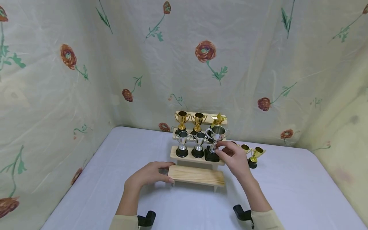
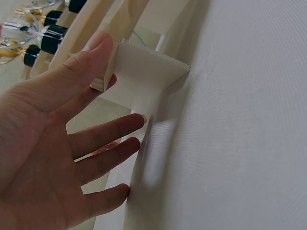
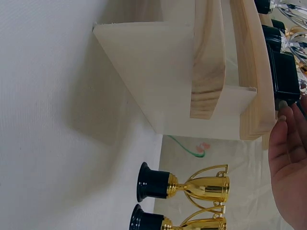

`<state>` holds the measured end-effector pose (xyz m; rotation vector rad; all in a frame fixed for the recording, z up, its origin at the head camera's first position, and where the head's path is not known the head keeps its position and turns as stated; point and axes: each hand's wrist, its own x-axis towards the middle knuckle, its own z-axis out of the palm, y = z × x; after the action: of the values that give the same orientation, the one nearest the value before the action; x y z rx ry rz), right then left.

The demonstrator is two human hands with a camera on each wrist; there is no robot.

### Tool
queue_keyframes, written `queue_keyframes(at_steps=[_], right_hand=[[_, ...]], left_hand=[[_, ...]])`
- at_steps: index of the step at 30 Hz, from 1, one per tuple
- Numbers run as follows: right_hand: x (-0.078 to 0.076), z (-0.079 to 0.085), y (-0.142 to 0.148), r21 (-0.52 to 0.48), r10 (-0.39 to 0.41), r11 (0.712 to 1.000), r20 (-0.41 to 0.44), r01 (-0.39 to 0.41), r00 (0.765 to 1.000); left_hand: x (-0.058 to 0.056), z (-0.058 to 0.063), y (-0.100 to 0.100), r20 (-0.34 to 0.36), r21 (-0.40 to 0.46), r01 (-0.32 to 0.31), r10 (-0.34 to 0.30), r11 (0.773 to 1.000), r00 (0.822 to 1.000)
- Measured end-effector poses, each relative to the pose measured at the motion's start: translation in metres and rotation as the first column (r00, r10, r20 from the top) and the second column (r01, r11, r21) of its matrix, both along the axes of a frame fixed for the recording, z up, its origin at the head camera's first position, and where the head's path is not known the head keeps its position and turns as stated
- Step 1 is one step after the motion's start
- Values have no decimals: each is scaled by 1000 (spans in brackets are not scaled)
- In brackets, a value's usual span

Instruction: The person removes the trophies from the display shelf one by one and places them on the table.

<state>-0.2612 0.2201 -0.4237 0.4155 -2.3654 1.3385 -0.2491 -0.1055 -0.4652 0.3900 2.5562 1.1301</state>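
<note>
A tiered wooden display stand (image 1: 196,175) rises in steps, its lowest board bare. My left hand (image 1: 148,174) holds the left end of that board, thumb (image 2: 91,57) on top and index finger at its edge, the other fingers spread. On the step above, my right hand (image 1: 237,159) pinches a larger silver trophy cup (image 1: 217,132) near its stem. The cup's square black base (image 3: 284,72) sits at the step's right end. Left of it stand two smaller silver trophy cups (image 1: 182,138) with round black bases.
Two gold trophy cups (image 1: 182,118) and a gold star trophy (image 1: 219,119) occupy a higher step. On the white-covered table (image 1: 287,191), right of the stand, are more small gold cups (image 1: 256,155). Flower-patterned cloth (image 1: 244,64) surrounds the table behind and at the sides.
</note>
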Motion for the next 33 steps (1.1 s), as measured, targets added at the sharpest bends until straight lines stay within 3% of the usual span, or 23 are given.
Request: queue_keyframes(at_steps=[7, 14, 19, 33], right_hand=[[0, 0, -7, 12, -46, 999, -18, 46, 999], [0, -2, -16, 24, -104, 994, -89, 106, 991], [0, -4, -19, 27, -140, 989, -85, 143, 987], [2, -5, -17, -7, -127, 992, -76, 126, 989]], left_hand=[[0, 0, 0, -2, -5, -3, 3, 1000, 1000], [0, 0, 0, -1, -1, -3, 3, 1000, 1000], [1, 1, 1, 6, 2, -6, 6, 1000, 1000], [-1, -2, 0, 9, 5, -10, 10, 1000, 1000]])
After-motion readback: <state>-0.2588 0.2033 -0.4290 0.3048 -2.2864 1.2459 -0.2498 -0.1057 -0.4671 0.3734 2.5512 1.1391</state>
